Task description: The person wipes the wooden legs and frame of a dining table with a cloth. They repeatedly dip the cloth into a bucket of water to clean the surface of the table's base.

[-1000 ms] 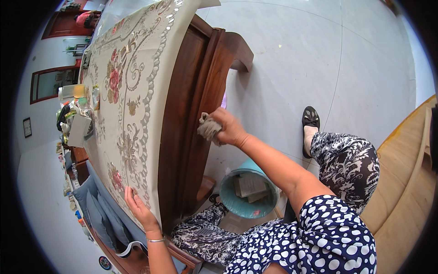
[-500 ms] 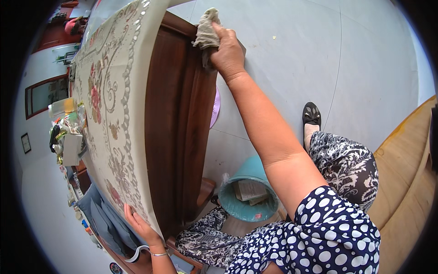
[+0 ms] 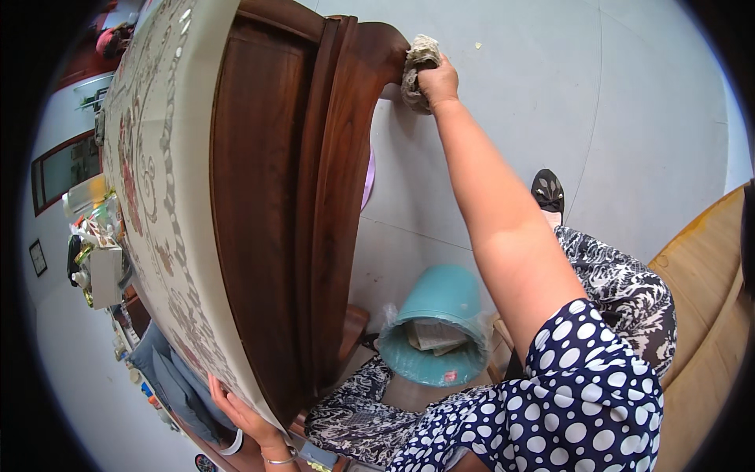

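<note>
A crumpled greyish rag (image 3: 421,59) is gripped in my right hand (image 3: 441,84), at the end of my outstretched arm. The rag touches the curved end of a leg (image 3: 383,49) of a dark brown wooden table (image 3: 263,173). Over the tabletop lies a cream tablecloth (image 3: 193,141) with a floral pattern and a scalloped border. My left hand (image 3: 250,418) rests on the cloth near the table's edge at the lower left, fingers stretched out and holding nothing.
A teal bin (image 3: 444,295) with a clear liner and papers inside stands between my legs and the table. Part of a purple round object (image 3: 368,181) shows behind the table. At right is a tan seat (image 3: 696,275). Assorted containers (image 3: 102,271) crowd the tabletop's left side.
My right hand has moved the rag right and slightly down, from the table's upper corner to the leg's end. The leg now shows more fully. My left hand stays on the cloth.
</note>
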The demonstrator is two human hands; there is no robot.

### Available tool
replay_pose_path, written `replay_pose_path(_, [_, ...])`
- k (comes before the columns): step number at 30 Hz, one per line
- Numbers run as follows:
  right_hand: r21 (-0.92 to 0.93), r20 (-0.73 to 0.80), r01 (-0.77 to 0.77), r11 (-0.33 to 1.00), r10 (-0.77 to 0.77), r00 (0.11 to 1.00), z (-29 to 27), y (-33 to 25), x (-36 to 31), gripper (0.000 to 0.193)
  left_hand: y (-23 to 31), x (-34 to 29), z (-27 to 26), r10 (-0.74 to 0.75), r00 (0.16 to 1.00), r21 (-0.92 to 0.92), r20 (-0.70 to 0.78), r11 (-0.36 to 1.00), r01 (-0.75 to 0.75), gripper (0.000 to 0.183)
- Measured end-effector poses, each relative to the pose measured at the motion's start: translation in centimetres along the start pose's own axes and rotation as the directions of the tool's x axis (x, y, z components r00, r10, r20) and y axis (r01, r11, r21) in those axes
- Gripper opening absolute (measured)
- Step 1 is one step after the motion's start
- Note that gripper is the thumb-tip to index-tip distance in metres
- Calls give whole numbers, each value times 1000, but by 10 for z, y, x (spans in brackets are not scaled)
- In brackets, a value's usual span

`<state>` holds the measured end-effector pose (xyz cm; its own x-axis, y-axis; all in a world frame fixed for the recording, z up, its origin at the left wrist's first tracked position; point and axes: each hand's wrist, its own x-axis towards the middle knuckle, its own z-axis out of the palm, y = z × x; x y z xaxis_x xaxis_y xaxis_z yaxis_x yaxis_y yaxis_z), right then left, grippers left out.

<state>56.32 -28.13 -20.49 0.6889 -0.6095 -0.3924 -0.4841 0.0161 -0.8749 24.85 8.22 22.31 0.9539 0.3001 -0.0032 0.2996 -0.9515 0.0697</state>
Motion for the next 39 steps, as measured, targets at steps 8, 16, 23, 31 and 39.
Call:
replay_pose_path(8, [-367,266,-123,922,231,936,4,62,27,54,1,-5,-3,-20,1000,1,-1,1000,20,44])
replay_pose_path(16, [131,264,-91,987,54,963,-15,42,30,38,4,-1,2,-8,1000,-21,4,1000,8,44])
replay_pose_path(23, [119,319,540,833,-548,774,-65,-122,-7,38,2,-3,4,1,1000,-2,6,1000,-1,44])
replay_pose_path(31, [-109,767,547,830,-280,577,-36,-173,51,28,6,-5,3,14,1000,28,1,1000,-14,44])
replay_pose_path(39, [-269,843,440,857,-12,538,7,-123,93,38,8,-6,8,-38,999,-54,30,998,39,45])
